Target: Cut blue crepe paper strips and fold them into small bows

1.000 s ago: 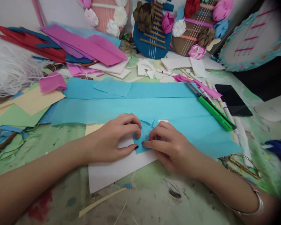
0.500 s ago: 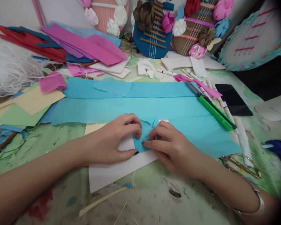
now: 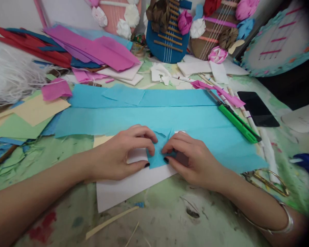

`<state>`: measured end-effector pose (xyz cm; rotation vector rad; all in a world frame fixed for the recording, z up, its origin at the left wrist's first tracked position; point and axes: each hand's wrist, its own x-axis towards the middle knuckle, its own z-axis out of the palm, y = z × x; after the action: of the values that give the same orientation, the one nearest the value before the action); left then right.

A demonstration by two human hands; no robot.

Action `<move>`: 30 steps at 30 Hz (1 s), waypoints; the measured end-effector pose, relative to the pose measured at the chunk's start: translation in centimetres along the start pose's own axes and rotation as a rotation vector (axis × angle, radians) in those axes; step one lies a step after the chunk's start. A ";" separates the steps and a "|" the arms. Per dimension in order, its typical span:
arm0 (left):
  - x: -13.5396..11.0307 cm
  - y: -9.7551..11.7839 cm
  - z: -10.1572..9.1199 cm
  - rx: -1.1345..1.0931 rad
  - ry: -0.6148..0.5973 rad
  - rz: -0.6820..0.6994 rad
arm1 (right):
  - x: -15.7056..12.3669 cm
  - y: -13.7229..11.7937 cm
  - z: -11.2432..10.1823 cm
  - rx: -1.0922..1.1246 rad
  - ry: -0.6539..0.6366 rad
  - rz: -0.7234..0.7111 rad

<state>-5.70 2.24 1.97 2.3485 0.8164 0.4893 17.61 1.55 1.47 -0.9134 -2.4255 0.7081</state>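
The right hand (image 3: 194,161) has turned a little since half a second ago: its thumb, then tucked out of sight, now shows beside the curled fingertips, while the left hand (image 3: 123,152) has hardly shifted.

Between them lies the small piece of light blue paper (image 3: 156,159), its lower part flat on a white sheet (image 3: 118,193). From where I stand I can't tell whether it joins the wider blue paper (image 3: 134,120) behind. The left thumb sits at its near left edge, well apart from the bent fingers that rest farther up; I take that spread as a way of steadying the paper. The right thumb and fingers are close together over the other side, but whether they pinch a fold I can't tell. Both wrists stay low, probably to keep such thin stuff from sliding.

The wider blue paper runs flat across the table (image 3: 154,216), and the green cutter (image 3: 238,123) lies over its right end, perhaps to keep it handy or to weigh that corner. Gold-handled scissors (image 3: 269,184) lie beyond the right forearm, and a dark phone (image 3: 259,109) lies farther back. At the rear, a blue stringed model (image 3: 159,48) stands upright, clear of the hands.
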 end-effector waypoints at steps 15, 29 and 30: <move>0.4 -1.0 -0.3 -0.135 -0.039 -0.042 | 0.0 0.1 0.1 0.008 -0.003 -0.032; 0.3 -0.5 0.7 -0.017 0.020 -0.046 | 0.0 0.2 0.2 -0.003 0.016 -0.051; 0.3 -0.5 0.7 -0.012 0.030 -0.048 | 0.0 0.2 0.2 -0.003 0.018 -0.056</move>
<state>-5.33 2.45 1.12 2.3097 0.8789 0.5085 17.58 1.62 1.22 -0.8465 -2.4269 0.6731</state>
